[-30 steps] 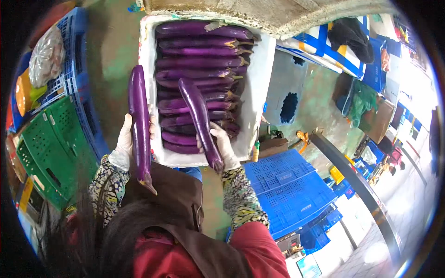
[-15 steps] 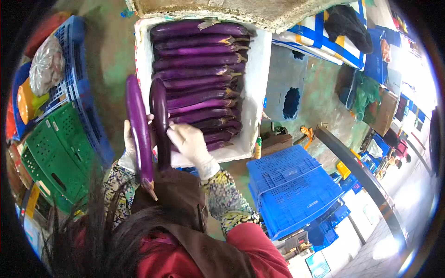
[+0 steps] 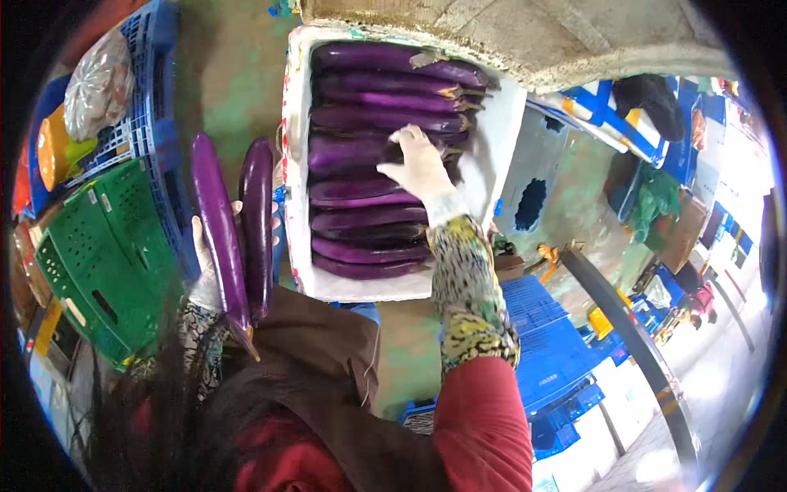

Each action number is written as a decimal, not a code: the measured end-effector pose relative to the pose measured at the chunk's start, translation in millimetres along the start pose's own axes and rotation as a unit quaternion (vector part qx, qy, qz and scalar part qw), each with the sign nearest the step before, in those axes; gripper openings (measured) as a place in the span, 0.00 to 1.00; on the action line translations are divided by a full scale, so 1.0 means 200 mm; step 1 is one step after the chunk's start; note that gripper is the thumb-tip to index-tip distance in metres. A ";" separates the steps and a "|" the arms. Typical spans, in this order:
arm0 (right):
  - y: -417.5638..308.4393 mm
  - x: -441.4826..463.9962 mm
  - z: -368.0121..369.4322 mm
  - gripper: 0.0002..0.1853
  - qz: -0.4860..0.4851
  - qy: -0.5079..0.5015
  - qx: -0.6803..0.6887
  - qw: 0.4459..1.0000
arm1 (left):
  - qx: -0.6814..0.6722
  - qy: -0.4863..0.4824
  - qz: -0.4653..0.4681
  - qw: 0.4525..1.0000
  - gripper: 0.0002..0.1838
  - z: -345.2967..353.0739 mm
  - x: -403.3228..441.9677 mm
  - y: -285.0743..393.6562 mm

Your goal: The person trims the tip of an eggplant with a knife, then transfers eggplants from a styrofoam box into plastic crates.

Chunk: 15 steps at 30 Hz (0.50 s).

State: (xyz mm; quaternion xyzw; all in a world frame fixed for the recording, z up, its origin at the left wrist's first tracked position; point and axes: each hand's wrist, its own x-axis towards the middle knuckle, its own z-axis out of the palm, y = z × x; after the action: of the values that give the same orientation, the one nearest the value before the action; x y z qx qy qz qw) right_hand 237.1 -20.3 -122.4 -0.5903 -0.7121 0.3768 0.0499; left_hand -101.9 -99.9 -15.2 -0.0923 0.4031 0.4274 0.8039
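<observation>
My gloved left hand (image 3: 204,283) is closed around two long purple eggplants, held upright side by side left of the box. The nearer, brighter eggplant (image 3: 220,230) has its stem end pointing down toward me; a darker eggplant (image 3: 257,217) lies against it. My gloved right hand (image 3: 422,168) reaches over a white foam box (image 3: 492,148), thumb and fingers apart, just above or touching the row of eggplants (image 3: 369,119) inside. Whether its fingertips touch one is unclear. Most stems in the box point right.
A green perforated crate (image 3: 115,254) and a blue plastic pallet (image 3: 147,90) stand at the left. Blue crates (image 3: 541,336) are stacked at the lower right, near a dark metal bar (image 3: 631,336). A worn pale slab (image 3: 607,33) borders the box's far side.
My right hand has left the darker eggplant and moved up and right over the box. My left hand has shifted left with both eggplants. The view has shifted, placing the box further right.
</observation>
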 end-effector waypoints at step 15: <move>-0.33 -0.94 -0.25 0.19 0.156 0.191 0.826 0.506 | 0.117 -0.100 -0.066 0.986 0.41 0.43 -0.10 -0.30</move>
State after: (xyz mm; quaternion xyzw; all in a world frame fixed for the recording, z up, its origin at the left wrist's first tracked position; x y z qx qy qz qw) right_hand 265.4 -161.8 23.5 -0.4407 0.0529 0.6746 0.5899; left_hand -14.3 -106.7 43.9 0.0190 0.3610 0.3308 0.8717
